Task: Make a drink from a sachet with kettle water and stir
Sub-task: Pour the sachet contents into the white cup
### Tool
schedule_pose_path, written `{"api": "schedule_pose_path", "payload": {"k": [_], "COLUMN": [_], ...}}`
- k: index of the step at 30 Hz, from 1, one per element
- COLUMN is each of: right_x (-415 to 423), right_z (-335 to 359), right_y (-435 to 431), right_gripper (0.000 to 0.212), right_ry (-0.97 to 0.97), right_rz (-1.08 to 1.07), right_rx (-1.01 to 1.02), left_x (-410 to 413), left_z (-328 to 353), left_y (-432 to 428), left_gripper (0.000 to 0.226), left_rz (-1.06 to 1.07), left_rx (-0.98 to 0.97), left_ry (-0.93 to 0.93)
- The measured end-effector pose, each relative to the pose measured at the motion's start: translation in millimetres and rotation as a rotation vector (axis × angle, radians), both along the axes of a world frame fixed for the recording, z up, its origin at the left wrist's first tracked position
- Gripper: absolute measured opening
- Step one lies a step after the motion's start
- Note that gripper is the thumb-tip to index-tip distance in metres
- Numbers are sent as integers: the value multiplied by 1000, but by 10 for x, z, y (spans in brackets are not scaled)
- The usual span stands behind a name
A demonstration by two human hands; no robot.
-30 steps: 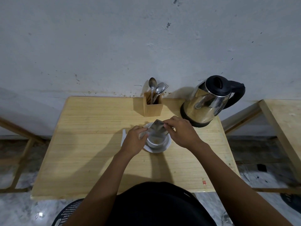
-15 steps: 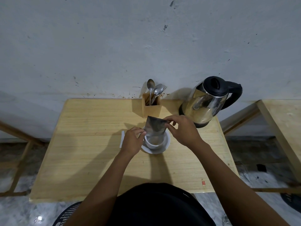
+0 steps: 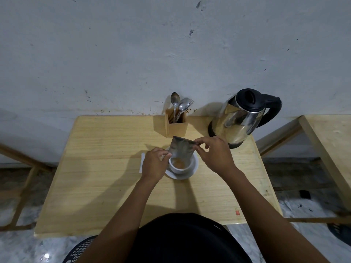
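A silver sachet [image 3: 181,148] is held upside down just above a white cup [image 3: 182,168] on a white saucer [image 3: 191,172]. Brown powder lies in the cup. My left hand [image 3: 154,164] pinches the sachet's lower left corner by the cup rim. My right hand [image 3: 214,155] pinches its upper right edge. A steel kettle [image 3: 239,120] with a black lid and handle stands at the table's back right. Spoons [image 3: 175,103] stand in a wooden holder [image 3: 176,125] behind the cup.
The wooden table [image 3: 106,177] is against a grey wall. A white paper strip [image 3: 142,163] lies left of my left hand. A second wooden table [image 3: 330,145] is at the right. A black perforated stool edge [image 3: 79,251] shows below.
The sachet has been tipped from lying low over the cup to standing upended above it, and brown powder now shows in the cup. Both hands stayed at the cup.
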State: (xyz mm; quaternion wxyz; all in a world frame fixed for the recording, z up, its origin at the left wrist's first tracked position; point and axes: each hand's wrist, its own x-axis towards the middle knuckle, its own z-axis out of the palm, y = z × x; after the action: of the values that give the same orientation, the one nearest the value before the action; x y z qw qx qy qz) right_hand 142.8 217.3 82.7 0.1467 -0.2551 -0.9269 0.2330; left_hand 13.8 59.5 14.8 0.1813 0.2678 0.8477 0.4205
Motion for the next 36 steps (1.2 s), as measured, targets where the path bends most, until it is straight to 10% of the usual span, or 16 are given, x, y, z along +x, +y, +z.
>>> {"api": "schedule_pose_path", "payload": {"k": [36], "right_x": [51], "right_z": [-22], "right_y": [82], "right_gripper": [5], "right_ry": [-33], "right_rz": [-12], "right_rx": [-447], "left_x": [58], "left_z": [94], "left_y": [36], "left_gripper": [25], "left_rz": [-32], "left_rx": [77], "left_ry": [-87]}}
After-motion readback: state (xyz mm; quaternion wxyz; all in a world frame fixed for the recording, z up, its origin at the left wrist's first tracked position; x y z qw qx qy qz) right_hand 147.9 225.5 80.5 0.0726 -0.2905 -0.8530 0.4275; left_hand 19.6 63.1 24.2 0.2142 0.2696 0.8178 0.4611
